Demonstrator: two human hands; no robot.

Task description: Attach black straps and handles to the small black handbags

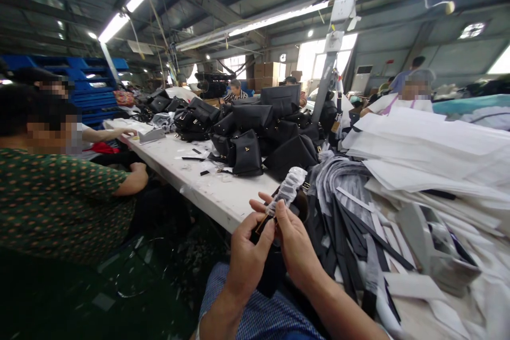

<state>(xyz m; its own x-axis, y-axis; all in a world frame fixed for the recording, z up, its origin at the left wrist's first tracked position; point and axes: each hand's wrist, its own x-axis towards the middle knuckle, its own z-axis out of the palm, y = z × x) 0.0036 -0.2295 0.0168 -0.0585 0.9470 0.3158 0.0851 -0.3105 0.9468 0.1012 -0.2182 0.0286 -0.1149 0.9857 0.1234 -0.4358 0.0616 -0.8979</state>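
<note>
Above my lap, at the table's front edge, both hands meet on a strap [258, 227] that is dark, with a gold-coloured edge or fitting. Crinkled clear plastic wrap [291, 183] covers its upper part. My left hand [247, 241] pinches the lower end between thumb and fingers. Close beside it, my right hand [295, 241] has its thumb pressed on the wrapped part, with its fingers behind. Dark material lies behind and below the hands, and its shape is mostly hidden. Black handbags [247, 153] with gold clasps are heaped on the white table [187, 170] beyond.
Black straps [342, 218], many in plastic, hang and pile at my right. White sheets [438, 143] are stacked behind a grey holder [432, 247]. A co-worker in a green dotted top [59, 196] sits at left. A metal post [324, 85] rises beyond the bags.
</note>
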